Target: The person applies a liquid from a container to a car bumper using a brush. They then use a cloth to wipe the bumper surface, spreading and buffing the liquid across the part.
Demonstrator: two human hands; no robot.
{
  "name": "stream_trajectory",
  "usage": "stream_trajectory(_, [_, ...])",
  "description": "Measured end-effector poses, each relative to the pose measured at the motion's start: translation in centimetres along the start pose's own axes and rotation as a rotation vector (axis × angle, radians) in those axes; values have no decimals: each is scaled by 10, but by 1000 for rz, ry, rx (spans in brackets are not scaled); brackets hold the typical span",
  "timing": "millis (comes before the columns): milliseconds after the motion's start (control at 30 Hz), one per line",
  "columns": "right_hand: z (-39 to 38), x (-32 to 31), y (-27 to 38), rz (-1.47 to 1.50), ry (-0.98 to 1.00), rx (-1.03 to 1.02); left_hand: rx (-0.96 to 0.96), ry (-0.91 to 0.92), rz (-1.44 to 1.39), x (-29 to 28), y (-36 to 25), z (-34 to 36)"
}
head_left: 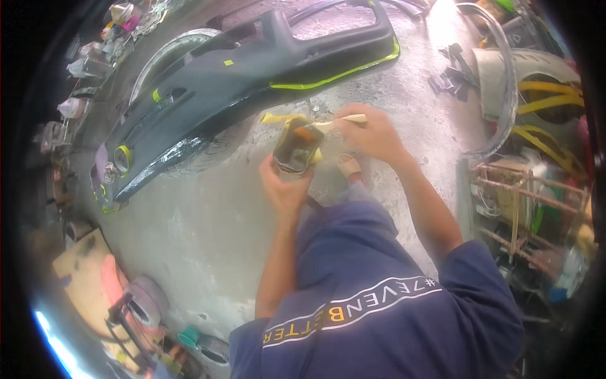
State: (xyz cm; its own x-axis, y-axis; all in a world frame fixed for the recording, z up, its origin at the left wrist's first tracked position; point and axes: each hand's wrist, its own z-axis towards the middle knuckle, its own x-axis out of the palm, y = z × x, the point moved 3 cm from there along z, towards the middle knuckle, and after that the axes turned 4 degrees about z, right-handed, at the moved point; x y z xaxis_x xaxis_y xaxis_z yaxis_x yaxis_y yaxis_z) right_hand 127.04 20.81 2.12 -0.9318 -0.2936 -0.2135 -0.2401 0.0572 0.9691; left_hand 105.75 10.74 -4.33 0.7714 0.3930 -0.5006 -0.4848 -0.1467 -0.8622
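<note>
My left hand [287,187] is wrapped round the lower part of an open, box-shaped can [293,157], tilted so that its inside shows. Something orange is in the can, and a yellowish flap [278,118] sticks out at its upper rim. Above the can's right side, my right hand [369,131] closes on a paintbrush [355,118] with a pale handle. The brush's pale end reaches the can's rim; whether it touches is too blurred to tell. Beyond both hands lies a large dark moulded panel [252,69], edged with lime-green tape [334,77] and glossy wet-looking along its near left edge.
A pale curved ring [507,82] stands at the right, beside a wire-frame rack [514,202] and yellow straps [549,88]. Cups and pots [79,67] line the far left. Boards [79,278], tape rolls [146,302] and a green cup [188,336] lie at the lower left.
</note>
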Motion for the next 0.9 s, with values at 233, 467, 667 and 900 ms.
stream_trajectory(233, [28,-80,-69,467,-69,230,-99,-130,81,48,-25,-6])
stream_trajectory(467, [43,-102,-114,500,-149,180,-161,-139,-15,62,-40,-2])
stream_trajectory(667, [60,-103,-150,524,-273,135,-200,-168,-29,28,-21,-4])
stream_trajectory(900, [39,-127,-159,197,-925,-69,-190,-198,36,-47,16,-12])
